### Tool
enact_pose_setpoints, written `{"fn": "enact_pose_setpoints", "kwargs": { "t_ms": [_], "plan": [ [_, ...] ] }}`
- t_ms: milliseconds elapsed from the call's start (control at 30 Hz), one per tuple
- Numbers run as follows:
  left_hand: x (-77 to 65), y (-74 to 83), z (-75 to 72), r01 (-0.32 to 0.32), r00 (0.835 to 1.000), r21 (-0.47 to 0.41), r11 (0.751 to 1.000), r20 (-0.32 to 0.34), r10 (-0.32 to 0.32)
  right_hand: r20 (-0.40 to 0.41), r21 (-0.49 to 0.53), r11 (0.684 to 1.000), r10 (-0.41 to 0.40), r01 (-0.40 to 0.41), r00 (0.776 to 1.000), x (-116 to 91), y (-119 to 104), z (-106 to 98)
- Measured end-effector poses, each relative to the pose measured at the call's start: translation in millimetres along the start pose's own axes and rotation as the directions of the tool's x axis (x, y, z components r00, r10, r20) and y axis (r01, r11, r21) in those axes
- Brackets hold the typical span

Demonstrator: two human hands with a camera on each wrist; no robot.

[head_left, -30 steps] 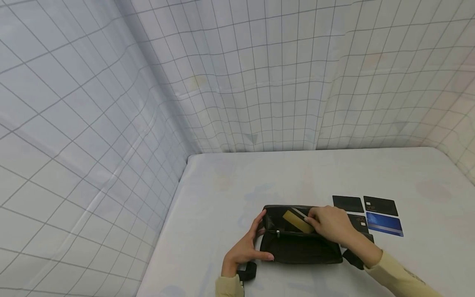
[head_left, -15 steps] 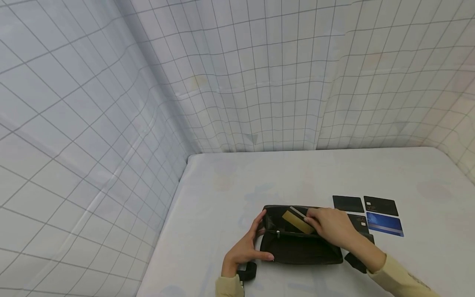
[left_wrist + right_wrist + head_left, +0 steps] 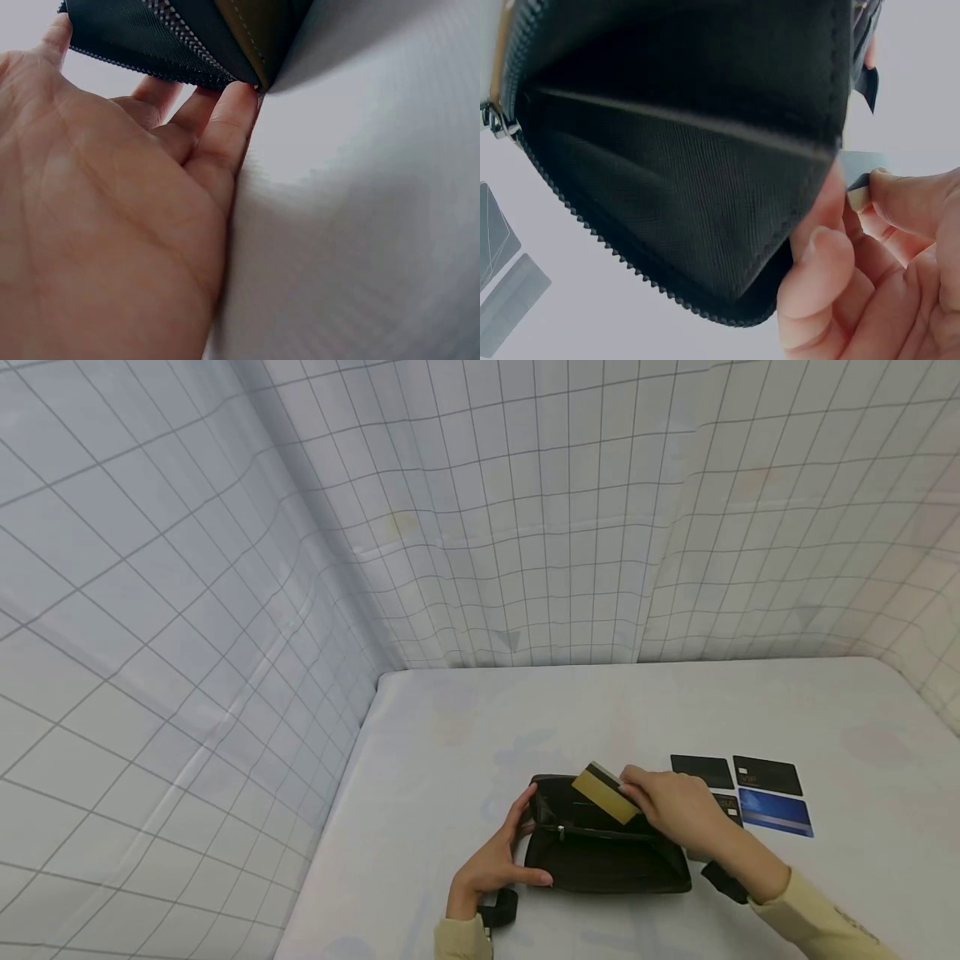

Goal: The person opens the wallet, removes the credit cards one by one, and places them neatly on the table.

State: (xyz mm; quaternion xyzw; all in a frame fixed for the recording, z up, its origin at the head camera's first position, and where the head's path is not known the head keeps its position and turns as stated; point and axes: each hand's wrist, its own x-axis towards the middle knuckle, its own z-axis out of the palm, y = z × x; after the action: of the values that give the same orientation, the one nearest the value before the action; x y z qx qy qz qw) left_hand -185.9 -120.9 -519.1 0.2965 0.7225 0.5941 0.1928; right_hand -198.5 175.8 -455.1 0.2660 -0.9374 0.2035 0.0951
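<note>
A black zip-around wallet (image 3: 607, 867) lies spread open on the white table, its interior facing up. My left hand (image 3: 495, 862) holds its left end, thumb on the near edge and fingers at the far left corner. In the left wrist view, fingertips curl against the wallet's zipped edge (image 3: 180, 45). My right hand (image 3: 678, 807) pinches a gold bank card (image 3: 606, 793) with a dark stripe, tilted above the wallet's far half. The right wrist view shows the thumb and a finger on the card's corner (image 3: 859, 196), beside the wallet's dark inner pockets (image 3: 660, 172).
To the right of the wallet lie a plain black card (image 3: 702, 770), a black card with a chip (image 3: 769, 776), a blue card (image 3: 776, 812) and another black card (image 3: 729, 807) partly behind my right hand. Grid-patterned curtains (image 3: 510, 527) enclose the table (image 3: 450, 727).
My right hand has drawn the gold card up out of the wallet's far section, so more of it shows. The left hand and wallet have stayed almost still.
</note>
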Motion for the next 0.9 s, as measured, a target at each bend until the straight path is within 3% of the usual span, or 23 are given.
{"fn": "enact_pose_setpoints", "kwargs": {
  "t_ms": [300, 900],
  "plan": [
    [-0.5, -0.6, -0.4, 0.019, 1.000, -0.007, 1.000, 0.001, -0.019, 0.001, 0.032, 0.999, -0.019, 0.019, 1.000, 2.5, 1.9, -3.1],
    [-0.8, 0.5, 0.0, 0.032, 0.999, -0.006, 0.999, -0.006, -0.032, 0.145, 0.113, 0.992, -0.066, 0.050, 0.987, -0.7, 5.5, -7.1]
  ]
}}
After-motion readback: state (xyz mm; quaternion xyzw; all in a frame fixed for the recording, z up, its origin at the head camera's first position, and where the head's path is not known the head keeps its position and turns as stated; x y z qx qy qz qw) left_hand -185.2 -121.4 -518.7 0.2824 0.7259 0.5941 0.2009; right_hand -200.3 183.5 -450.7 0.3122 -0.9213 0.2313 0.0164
